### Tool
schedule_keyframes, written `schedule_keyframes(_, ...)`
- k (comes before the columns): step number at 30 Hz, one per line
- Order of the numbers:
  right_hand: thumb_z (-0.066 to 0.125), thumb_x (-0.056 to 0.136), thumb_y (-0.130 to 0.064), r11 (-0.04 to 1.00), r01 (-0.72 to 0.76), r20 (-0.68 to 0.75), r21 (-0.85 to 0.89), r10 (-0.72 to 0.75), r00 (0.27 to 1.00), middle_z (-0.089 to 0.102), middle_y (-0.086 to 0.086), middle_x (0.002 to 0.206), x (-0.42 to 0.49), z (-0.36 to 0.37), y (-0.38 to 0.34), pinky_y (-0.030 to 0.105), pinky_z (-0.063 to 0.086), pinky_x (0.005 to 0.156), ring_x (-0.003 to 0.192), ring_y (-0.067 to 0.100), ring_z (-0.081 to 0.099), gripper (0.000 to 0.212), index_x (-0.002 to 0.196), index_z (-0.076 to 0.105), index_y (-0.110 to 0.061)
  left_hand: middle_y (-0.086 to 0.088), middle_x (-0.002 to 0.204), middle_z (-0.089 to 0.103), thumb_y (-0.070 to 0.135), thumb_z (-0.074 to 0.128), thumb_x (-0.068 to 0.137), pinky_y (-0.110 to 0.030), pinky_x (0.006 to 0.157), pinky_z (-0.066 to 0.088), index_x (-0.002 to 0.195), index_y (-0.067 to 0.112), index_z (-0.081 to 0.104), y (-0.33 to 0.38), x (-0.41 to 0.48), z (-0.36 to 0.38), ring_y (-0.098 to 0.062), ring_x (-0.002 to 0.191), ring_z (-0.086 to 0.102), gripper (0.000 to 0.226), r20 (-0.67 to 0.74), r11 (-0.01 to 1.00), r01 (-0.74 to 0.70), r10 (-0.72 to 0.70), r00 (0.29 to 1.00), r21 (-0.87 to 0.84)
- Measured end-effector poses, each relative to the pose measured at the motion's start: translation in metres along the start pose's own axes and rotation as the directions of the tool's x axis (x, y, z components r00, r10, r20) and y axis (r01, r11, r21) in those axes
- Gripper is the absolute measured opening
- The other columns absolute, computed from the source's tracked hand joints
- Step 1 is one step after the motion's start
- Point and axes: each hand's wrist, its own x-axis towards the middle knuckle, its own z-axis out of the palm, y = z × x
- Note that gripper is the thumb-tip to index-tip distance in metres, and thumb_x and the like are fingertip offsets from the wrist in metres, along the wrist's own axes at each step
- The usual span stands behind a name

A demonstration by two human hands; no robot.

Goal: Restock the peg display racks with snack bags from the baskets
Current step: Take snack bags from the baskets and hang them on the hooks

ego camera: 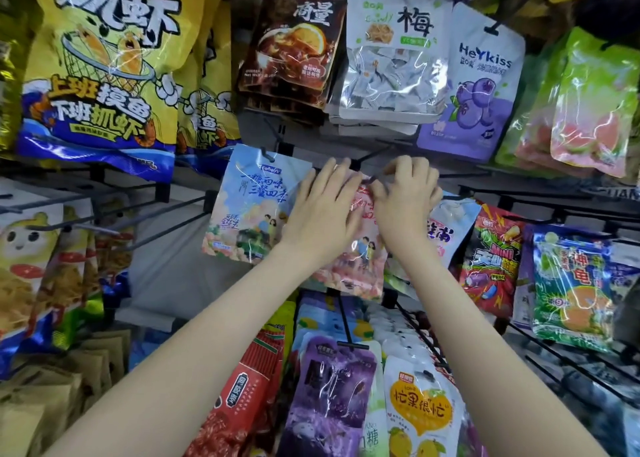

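Held pink bag [356, 259] against the middle of the rack [166, 256], top edge up beside a black peg [367, 157], lower half hanging free. Pressed left hand [322, 211] flat on its upper left, fingers [332, 172] straight and close together, gripping nothing. Pinched its top edge with right hand [405, 193], fingers [412, 169] curled tight just under the peg. Could not tell whether the hang hole had met the peg; hidden by the right hand. Sat just beside blue bag [246, 207] on the left, hung from a peg of its own. Hung above, side by side: brown bag [294, 41], white bag [391, 58], blueberry bag [474, 86]. Filled the upper left with yellow bags [104, 69]. Hung to the right: red bag [491, 262]. Hung lower down, touching each other: purple bag [332, 397] and mango bag [419, 411], at the front of full pegs.
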Motion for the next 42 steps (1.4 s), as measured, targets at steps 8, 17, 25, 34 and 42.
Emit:
schedule_keyframes(8, 0.038, 0.096, -0.025, 0.955, 0.282, 0.282, -0.093, -0.246, 0.927, 0.051, 0.015, 0.139, -0.042, 0.012, 0.023, 0.046, 0.038, 0.097, 0.126, 0.035, 0.047, 0.046, 0.136, 0.05, -0.006, -0.004, 0.162, 0.004, 0.034, 0.022, 0.103, -0.047, 0.117, -0.008, 0.154, 0.014, 0.015, -0.007, 0.004, 0.016, -0.022, 0.149, -0.007, 0.055, 0.255, 0.995, 0.062, -0.081, 0.964, 0.08)
schedule_keyframes(17, 0.043, 0.087, -0.011, 0.947, 0.269, 0.227, 0.176, -0.305, 0.925, 0.055, 0.016, 0.13, -0.14, -0.046, 0.039, 0.045, 0.04, 0.101, 0.122, 0.031, 0.05, 0.045, 0.13, 0.053, 0.001, -0.024, 0.145, 0.042, 0.024, 0.034, 0.091, -0.056, 0.113, 0.022, 0.136, 0.004, 0.05, 0.063, -0.09, 0.004, -0.042, 0.136, 0.035, 0.052, -0.013, 0.994, 0.086, -0.087, 0.996, -0.068)
schedule_keyframes(25, 0.044, 0.083, -0.004, 0.919, 0.187, 0.423, 0.346, -0.331, 0.843, 0.053, 0.008, 0.105, -0.281, -0.099, 0.094, 0.026, 0.035, 0.084, 0.093, 0.026, 0.049, 0.032, 0.114, 0.048, -0.006, -0.018, 0.138, 0.051, 0.014, 0.037, 0.092, -0.042, 0.108, 0.034, 0.133, -0.002, 0.05, 0.162, -0.238, 0.004, -0.03, 0.128, 0.048, 0.046, 0.154, 0.93, 0.119, -0.068, 0.986, -0.348)
schedule_keyframes(34, 0.051, 0.082, -0.003, 0.953, -0.096, 0.809, 0.288, -0.188, 0.557, 0.061, 0.018, 0.098, -0.576, -0.157, 0.24, 0.031, 0.037, 0.08, 0.094, 0.024, 0.045, 0.035, 0.116, 0.057, 0.003, -0.018, 0.125, 0.059, 0.019, 0.034, 0.082, -0.044, 0.092, 0.05, 0.131, 0.002, 0.052, 0.309, -0.528, 0.079, -0.034, 0.113, 0.057, 0.055, 0.744, 0.749, 0.66, -0.409, 0.528, -0.056)
schedule_keyframes(42, 0.054, 0.077, -0.002, 0.979, -0.203, 0.994, -0.036, 0.013, -0.11, 0.059, 0.02, 0.116, -0.854, -0.235, 0.386, 0.042, 0.048, 0.09, 0.107, 0.041, 0.056, 0.052, 0.129, 0.047, -0.007, -0.011, 0.115, 0.066, 0.011, 0.056, 0.071, -0.041, 0.065, 0.059, 0.112, 0.013, 0.064, 0.422, -0.814, 0.128, -0.033, 0.082, 0.069, 0.042, 0.927, 0.555, 0.794, -0.375, -0.025, 0.246)
